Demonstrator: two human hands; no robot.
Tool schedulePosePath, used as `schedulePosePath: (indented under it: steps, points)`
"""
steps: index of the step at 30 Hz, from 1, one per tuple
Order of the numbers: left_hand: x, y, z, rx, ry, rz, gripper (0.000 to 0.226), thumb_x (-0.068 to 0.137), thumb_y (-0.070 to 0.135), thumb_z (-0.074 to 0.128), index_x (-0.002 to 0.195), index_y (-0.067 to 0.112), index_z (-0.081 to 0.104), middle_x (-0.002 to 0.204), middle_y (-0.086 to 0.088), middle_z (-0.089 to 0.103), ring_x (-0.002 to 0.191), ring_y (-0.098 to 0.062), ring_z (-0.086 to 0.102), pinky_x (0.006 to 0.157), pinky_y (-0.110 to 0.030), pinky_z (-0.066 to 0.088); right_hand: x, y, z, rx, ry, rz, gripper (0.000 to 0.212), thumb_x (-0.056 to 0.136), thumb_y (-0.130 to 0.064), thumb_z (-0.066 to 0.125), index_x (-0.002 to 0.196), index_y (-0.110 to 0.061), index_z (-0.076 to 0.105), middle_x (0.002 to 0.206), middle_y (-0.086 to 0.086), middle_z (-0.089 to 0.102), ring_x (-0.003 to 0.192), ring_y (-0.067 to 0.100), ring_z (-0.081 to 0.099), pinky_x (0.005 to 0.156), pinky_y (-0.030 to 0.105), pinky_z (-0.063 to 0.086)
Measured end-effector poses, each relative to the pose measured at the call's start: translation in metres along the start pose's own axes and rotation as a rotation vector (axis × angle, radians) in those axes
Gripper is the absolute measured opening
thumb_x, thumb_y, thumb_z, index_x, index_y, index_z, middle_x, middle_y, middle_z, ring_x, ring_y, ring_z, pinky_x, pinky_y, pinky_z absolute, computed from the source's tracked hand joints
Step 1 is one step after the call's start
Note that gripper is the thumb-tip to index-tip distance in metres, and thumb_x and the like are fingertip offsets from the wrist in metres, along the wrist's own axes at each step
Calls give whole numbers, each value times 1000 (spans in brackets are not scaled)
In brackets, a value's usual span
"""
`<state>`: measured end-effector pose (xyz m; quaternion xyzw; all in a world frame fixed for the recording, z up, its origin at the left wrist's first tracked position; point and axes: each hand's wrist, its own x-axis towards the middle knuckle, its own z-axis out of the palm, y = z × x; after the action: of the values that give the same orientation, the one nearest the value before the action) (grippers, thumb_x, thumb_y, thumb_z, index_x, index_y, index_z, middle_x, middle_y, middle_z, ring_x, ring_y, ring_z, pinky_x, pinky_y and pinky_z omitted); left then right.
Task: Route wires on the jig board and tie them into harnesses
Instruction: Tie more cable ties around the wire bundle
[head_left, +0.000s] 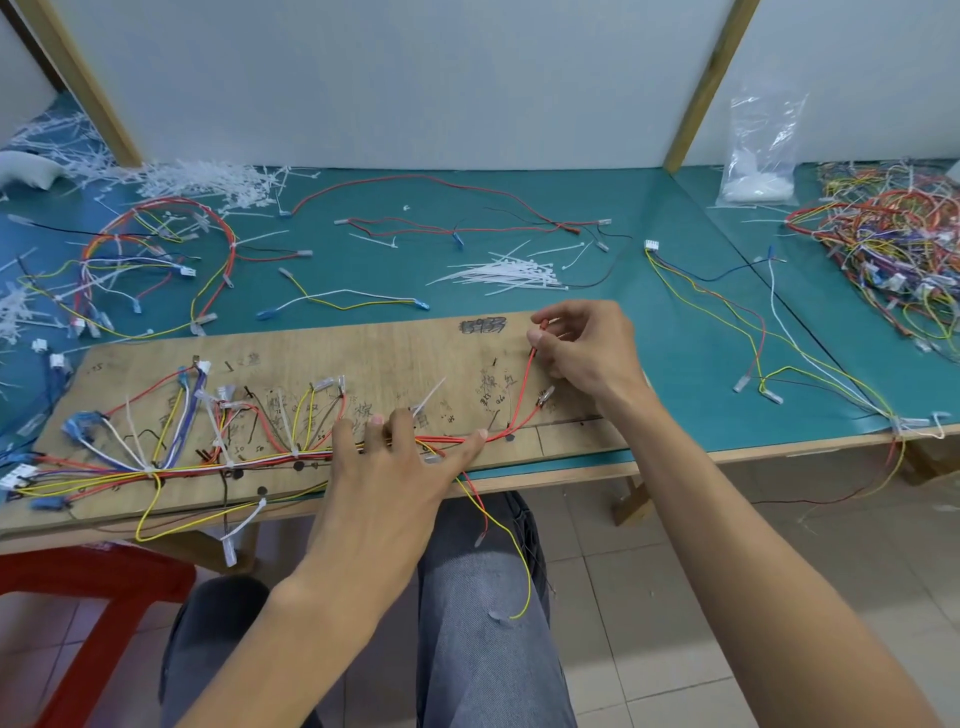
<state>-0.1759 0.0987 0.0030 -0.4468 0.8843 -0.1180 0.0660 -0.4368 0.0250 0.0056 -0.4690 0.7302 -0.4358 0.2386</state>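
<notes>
A wooden jig board (405, 353) lies along the near edge of the teal table. A bundle of red, yellow, white and blue wires (208, 465) runs along the board's front, with branches fanning up to connectors on the left. My left hand (400, 457) lies flat on the bundle near the board's middle, fingers spread, pressing the wires down. My right hand (587, 348) is at the board's right end, pinching the tip of a red wire (524, 395) between thumb and fingers. That red wire runs down from it to the bundle. A yellow wire (511, 545) hangs off the board over my lap.
Loose white cable ties (506, 273) lie in a pile behind the board. A finished harness (150, 260) sits at back left, a tangled heap of wires (888, 244) at far right, a plastic bag (761, 156) behind it. A red stool (93, 587) stands at lower left.
</notes>
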Motion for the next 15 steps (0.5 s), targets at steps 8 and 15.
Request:
schedulePosePath:
  steps: [8,15]
  points:
    - [2,5,-2,-15,-3,-3,95,101,14,39,153,51,-30,143,-28,29,134,-46,44,108,-60,26,14,1,2,1,-18,153,7,82,-20,89,87,-24,85,70,-16,76,57,2,67,48,19,55]
    - [1,6,-11,-18,-26,-2,92,98,10,33,155,52,-27,138,-25,32,126,-41,50,107,-57,29,22,-2,4,-186,-64,109,12,78,-27,93,88,-26,86,75,-6,78,78,13,72,72,33,59]
